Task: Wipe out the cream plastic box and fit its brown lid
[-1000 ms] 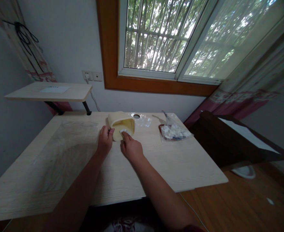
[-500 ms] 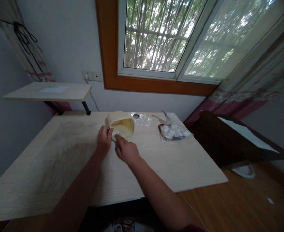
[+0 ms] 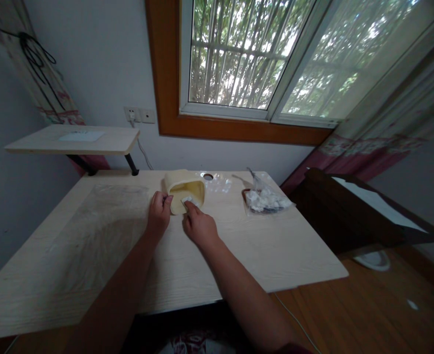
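Head view, only one to hand. Cream container [image 3: 180, 178] lies on its side on the pale table [image 3: 246, 255], toward the wall edge, open mouth facing the wearer. Left hand [image 3: 159, 211] grasps the near left part of its rim, thumb uppermost. Right hand [image 3: 201, 226] pinches a white wad [image 3: 191, 200] against the lower inside of the mouth; soft paper or cloth, perhaps, but too small and dim to settle.

Progress, by my judgement: wiping in mid-course. The wad is at the lower lip, the container held steady, neither hand free. How much of the inside has been gone over can't be told; no clear line between wiped and unwiped surface. Left to do, I'd judge: the deeper interior, if the whole inside is meant, then letting go of both things. A clear bag [image 3: 264, 199] of whitish contents sits well apart, to the right, untouched.

Writing: a paper slip [image 3: 81, 135] on the raised shelf [image 3: 109, 142] carries faint marks, illegible. White sheet [image 3: 377, 204] on the dark furniture [image 3: 350, 216] at right: no text discernible. No brand or label made out on container or bag.
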Motion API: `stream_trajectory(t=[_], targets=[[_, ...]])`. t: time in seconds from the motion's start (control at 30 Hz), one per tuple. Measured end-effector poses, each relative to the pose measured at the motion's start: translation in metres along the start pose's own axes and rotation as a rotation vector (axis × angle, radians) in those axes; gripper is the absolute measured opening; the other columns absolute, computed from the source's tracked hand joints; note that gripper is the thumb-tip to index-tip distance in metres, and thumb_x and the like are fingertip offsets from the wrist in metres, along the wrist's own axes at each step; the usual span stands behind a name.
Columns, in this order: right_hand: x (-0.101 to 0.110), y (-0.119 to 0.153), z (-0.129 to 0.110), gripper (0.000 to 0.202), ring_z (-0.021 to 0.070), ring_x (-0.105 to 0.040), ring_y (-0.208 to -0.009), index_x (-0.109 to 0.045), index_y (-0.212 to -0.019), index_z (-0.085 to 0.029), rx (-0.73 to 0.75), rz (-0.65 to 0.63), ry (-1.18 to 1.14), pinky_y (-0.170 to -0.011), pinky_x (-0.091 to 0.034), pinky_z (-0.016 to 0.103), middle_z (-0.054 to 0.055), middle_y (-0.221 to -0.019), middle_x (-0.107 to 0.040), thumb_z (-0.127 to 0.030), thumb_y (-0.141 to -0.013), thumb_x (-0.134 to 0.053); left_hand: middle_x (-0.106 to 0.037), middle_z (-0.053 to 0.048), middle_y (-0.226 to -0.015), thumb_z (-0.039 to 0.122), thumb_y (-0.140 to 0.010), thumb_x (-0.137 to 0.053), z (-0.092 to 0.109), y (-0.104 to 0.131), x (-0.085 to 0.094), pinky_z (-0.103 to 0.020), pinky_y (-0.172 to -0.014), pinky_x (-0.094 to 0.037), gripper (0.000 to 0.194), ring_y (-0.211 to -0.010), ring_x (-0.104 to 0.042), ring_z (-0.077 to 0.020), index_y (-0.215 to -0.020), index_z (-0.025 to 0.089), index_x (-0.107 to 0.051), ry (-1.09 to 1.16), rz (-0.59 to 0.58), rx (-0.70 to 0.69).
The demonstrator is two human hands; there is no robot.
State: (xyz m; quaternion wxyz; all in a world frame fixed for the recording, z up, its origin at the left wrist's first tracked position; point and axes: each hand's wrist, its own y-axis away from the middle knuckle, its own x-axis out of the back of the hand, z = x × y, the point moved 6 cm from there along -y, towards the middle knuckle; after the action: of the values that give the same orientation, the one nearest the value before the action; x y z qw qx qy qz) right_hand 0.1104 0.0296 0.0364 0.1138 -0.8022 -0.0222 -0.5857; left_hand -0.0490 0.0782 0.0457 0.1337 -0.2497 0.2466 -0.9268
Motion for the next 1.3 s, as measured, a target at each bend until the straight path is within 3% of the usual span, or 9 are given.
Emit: stream_trajectory(t=[0.2,0.67,0.9,1.07,1.3], targets=[[-0.001,0.006,-0.018,0.060,0.0214,-0.063,-0.118,-0.030,-0.153,-0.028,0.132,-0.030,-0.047,-0.093,-0.053,0.032,0.002,-0.154,-0.045,-0.029,-0.095,-0.043,-0.057,-0.003,-0.082,0.037,-0.095,-0.046,0.002,0.000,0.001,-0.032,-0.075,-0.044,0.019,-0.081,-0.055,-0.0203,-0.083,0.022,-0.050,-0.016,-0.002,0.026],[0.004,-0.002,0.012,0.055,0.0226,-0.067,-0.109,-0.036,-0.150,-0.027,-0.061,0.022,-0.018,-0.091,-0.053,0.034,0.004,-0.149,-0.051,-0.030,-0.095,-0.043,-0.060,0.000,-0.074,0.044,-0.093,-0.047,-0.003,0.002,-0.001,-0.026,-0.061,-0.039,0.024,-0.066,-0.055,-0.0166,-0.087,0.022,-0.053,0.009,-0.054,0.135],[0.002,0.002,-0.002,0.058,0.0223,-0.068,-0.108,-0.033,-0.152,-0.029,0.040,0.002,-0.054,-0.090,-0.055,0.035,0.002,-0.150,-0.050,-0.030,-0.095,-0.043,-0.060,0.000,-0.073,0.045,-0.093,-0.047,0.000,0.003,0.000,-0.026,-0.060,-0.039,0.024,-0.065,-0.056,-0.0162,-0.087,0.022,-0.052,0.015,-0.045,0.148],[-0.001,0.006,-0.013,0.059,0.0201,-0.063,-0.118,-0.032,-0.152,-0.028,0.149,-0.016,-0.101,-0.096,-0.052,0.032,0.002,-0.151,-0.049,-0.028,-0.095,-0.044,-0.059,0.000,-0.070,0.045,-0.093,-0.047,-0.001,0.003,0.000,-0.026,-0.058,-0.040,0.024,-0.063,-0.056,-0.0170,-0.086,0.023,-0.052,0.022,-0.039,0.150],[0.003,0.002,0.000,0.058,0.0212,-0.066,-0.111,-0.034,-0.151,-0.030,0.053,0.017,-0.057,-0.092,-0.054,0.033,0.001,-0.150,-0.050,-0.029,-0.094,-0.044,-0.059,0.001,-0.069,0.045,-0.093,-0.047,-0.004,0.003,0.000,-0.026,-0.058,-0.040,0.024,-0.062,-0.056,-0.0168,-0.086,0.023,-0.052,0.037,-0.044,0.168]])
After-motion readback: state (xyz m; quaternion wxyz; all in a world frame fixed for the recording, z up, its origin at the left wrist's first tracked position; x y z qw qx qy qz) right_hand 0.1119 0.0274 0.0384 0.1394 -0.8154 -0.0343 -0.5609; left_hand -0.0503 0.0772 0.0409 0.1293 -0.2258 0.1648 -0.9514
